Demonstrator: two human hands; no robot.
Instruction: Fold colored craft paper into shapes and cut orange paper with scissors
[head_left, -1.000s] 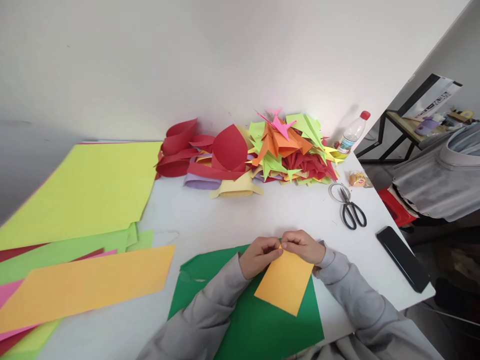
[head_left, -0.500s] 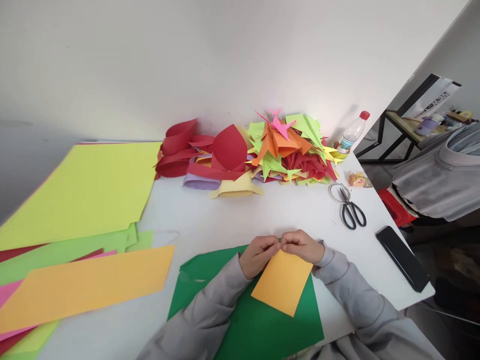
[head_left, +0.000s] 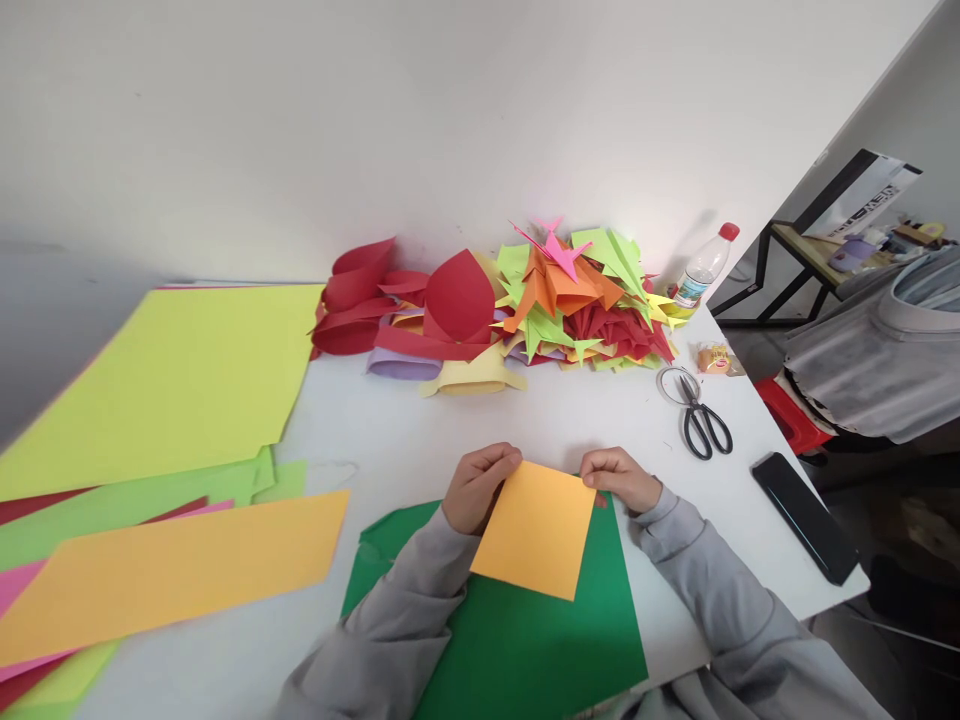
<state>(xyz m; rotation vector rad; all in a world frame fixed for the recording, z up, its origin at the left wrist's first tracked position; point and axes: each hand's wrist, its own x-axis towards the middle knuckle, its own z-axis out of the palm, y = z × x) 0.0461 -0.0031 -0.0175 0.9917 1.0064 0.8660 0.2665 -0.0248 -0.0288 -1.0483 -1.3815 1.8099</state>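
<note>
A squarish sheet of orange paper (head_left: 534, 532) is held up by its two far corners. My left hand (head_left: 478, 486) pinches the left corner between thumb and fingers. At the right corner, my right hand (head_left: 621, 478) is closed on the paper, its fingertips partly behind the edge. Beneath lies a large green sheet (head_left: 555, 650), partly covered by the orange paper and my left sleeve.
Coloured sheets, topped by a yellow one (head_left: 172, 380), lie left. Folded red paper (head_left: 459, 300) and a heap of origami cranes (head_left: 562, 290) line the wall. A bottle (head_left: 705, 268), scissors (head_left: 701, 420) and a black phone-like slab (head_left: 806, 517) are on the right.
My hands have moved apart from meeting at the paper's far edge to one at each corner. The orange paper has shifted left and a little farther away, and now shows its far edge.
</note>
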